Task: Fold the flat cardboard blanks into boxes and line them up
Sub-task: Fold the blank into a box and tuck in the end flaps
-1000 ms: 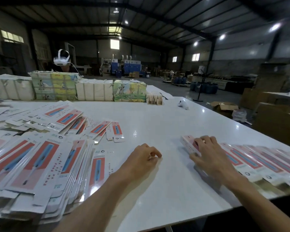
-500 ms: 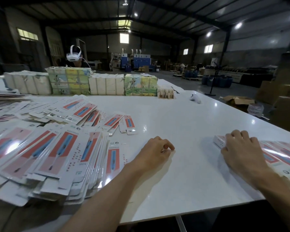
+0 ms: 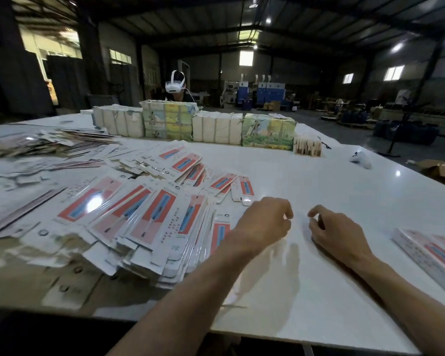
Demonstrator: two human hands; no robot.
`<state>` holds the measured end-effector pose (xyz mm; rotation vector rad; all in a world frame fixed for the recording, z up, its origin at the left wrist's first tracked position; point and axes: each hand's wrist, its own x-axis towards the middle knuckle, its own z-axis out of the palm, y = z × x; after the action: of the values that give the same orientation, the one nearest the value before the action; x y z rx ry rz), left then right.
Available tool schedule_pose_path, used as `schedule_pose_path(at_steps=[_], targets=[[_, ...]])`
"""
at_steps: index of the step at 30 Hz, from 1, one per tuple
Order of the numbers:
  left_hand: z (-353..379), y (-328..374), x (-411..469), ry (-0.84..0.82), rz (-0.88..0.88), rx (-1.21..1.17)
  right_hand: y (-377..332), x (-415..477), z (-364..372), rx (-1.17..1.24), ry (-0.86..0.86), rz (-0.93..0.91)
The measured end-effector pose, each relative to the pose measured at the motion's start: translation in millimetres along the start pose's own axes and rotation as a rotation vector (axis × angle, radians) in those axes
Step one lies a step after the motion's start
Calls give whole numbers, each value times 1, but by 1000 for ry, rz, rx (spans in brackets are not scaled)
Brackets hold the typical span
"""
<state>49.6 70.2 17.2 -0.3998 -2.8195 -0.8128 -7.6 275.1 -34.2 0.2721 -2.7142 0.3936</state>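
Hanging low over the white table, the left hand has loosely curled fingers that grip nothing. The right hand is just beside it, thumb and forefinger bent toward each other, also holding nothing.

The flat blanks lie in a fanned heap on the left half of the table, touching the left wrist. They are long strips, white with a red panel and a blue stripe, and their long axes run away from the viewer, leaning right. Their small print is too blurred to read.

The folded boxes lie at the right edge, side by side, with their long axes slanting toward the near right.

An open brown carton sits beyond the table. I cannot tell what is in it.
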Motion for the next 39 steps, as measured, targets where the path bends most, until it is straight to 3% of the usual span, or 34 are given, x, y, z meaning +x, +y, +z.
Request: schedule_pose_path(at_steps=[5, 9, 13, 19, 25, 32, 39], targets=[[-75, -21, -38, 281, -322, 394, 2, 0, 7, -17, -15, -38], [-118, -41, -75, 161, -654, 599, 4, 3, 6, 15, -37, -30], [-131, -54, -102, 56, -792, 644, 5, 2, 4, 42, -51, -24], [-139, -63, -112, 85, -772, 494, 4, 1, 3, 75, -65, -21], [-140, -65, -103, 216, -763, 661, 7, 1, 5, 112, -61, -30], [-144, -64, -104, 321, -675, 476, 10, 3, 7, 129, -65, -24], [-157, -41, -77, 463, -417, 280, 13, 4, 9, 160, -53, 0]])
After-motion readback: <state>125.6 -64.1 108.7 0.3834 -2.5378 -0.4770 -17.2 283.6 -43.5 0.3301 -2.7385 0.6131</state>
